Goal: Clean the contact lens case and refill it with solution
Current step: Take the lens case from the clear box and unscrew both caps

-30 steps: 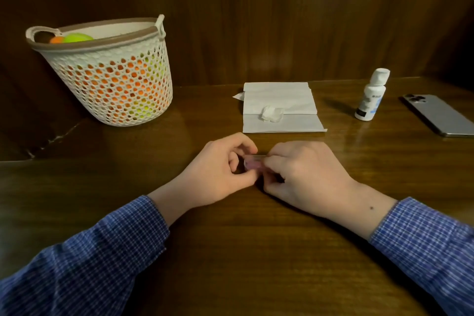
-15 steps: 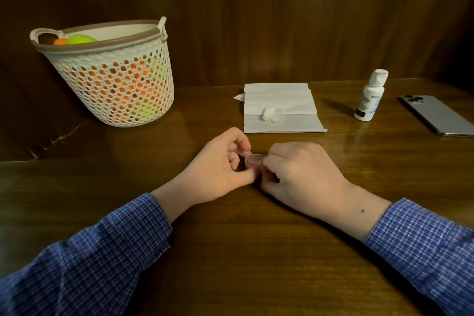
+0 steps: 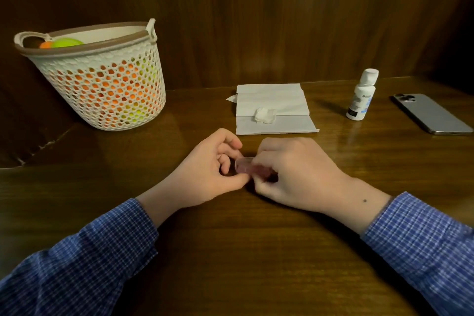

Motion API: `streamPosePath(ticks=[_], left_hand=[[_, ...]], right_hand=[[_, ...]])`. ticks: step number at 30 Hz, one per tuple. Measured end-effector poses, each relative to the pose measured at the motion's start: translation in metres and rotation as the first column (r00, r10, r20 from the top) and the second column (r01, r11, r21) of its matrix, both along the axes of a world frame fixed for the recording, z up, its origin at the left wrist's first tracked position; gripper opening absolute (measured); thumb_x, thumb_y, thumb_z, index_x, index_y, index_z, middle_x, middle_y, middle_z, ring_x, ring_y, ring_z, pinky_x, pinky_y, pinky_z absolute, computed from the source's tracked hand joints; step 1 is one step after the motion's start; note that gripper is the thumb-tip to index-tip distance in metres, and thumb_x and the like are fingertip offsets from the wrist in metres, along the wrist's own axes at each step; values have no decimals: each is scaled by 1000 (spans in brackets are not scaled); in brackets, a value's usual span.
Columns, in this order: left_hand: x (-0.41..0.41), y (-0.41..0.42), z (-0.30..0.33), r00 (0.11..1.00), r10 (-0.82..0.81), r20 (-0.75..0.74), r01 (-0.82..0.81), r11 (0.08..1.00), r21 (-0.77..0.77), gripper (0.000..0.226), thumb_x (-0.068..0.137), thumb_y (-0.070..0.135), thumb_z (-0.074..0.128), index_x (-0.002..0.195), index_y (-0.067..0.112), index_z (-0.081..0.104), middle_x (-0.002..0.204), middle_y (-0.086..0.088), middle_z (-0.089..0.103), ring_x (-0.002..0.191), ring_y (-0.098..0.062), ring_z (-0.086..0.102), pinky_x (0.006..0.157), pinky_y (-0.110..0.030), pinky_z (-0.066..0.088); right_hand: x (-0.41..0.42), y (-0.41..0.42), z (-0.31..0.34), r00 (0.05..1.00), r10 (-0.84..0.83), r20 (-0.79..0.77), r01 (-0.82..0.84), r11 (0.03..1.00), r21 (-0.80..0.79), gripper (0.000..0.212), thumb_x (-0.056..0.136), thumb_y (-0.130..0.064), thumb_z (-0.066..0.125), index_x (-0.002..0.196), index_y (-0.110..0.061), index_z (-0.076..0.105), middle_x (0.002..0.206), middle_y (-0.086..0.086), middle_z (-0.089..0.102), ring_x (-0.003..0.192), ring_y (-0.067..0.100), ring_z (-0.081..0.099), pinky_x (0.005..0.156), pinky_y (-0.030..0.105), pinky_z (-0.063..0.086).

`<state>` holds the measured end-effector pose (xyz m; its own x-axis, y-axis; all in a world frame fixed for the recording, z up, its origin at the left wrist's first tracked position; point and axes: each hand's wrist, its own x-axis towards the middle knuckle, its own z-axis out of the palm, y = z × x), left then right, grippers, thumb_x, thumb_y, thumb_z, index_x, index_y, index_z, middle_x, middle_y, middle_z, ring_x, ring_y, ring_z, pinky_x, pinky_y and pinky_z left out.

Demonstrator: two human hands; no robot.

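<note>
Both hands meet low over the dark polished wooden worktop (image 3: 230, 251), working a small translucent pinkish plastic contact lens case (image 3: 250, 167) held between them, just above or on the surface, near the front-centre. Left hand (image 3: 207, 172): grip closed, thumb and curled fingertips pinching the case's paler left end, prob. to steady it. Right hand (image 3: 295, 174): fingers curled over the darker right end, grip closed on it; whether it twists a cap or merely holds cannot be told, as the fingers hide that part. Two-handed hold low over the surface likely gives counter-torque for unscrewing and limits spill. Behind, a folded white paper towel (image 3: 274, 110) lies flat w/ a small crumpled white wad (image 3: 265, 115) on it, apparently staged for wiping/drying. Right of it stands an upright white plastic solution bottle (image 3: 360, 96), cap on, well apart from the hands, so refill judged not yet begun. Further right: a grey smartphone (image 3: 431, 114), face down. Left rear: a white perforated plastic basket (image 3: 102, 79) holding orange and green items.
</note>
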<state>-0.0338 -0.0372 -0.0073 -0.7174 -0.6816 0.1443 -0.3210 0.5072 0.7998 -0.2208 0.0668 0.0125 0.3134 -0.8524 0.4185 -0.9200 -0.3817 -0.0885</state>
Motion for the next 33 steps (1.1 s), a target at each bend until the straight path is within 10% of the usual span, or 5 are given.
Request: streamPosePath(ticks=[11,33], left_hand=[[-1,6,4,995,68,67,-64,996,-64,56,72,31,92,116,35,56,101,27,75,78,-7,69,61,-13,52],[-8,20,-7,964,252,89,-240,962,-127,75,69,47,91,131,40,50,95,27,74,94,17,58,64,-13,49]], right_hand=[[-29,-21,-18,702,-259,663,193,966,172,5,94,-25,69,90,-26,70,86,-11,73,81,4,68,70,16,56],[-29,-20,-21,697,-299,652,252,953,168,23,93,-22,71,109,-36,65,102,-19,68,84,3,67,65,10,52]])
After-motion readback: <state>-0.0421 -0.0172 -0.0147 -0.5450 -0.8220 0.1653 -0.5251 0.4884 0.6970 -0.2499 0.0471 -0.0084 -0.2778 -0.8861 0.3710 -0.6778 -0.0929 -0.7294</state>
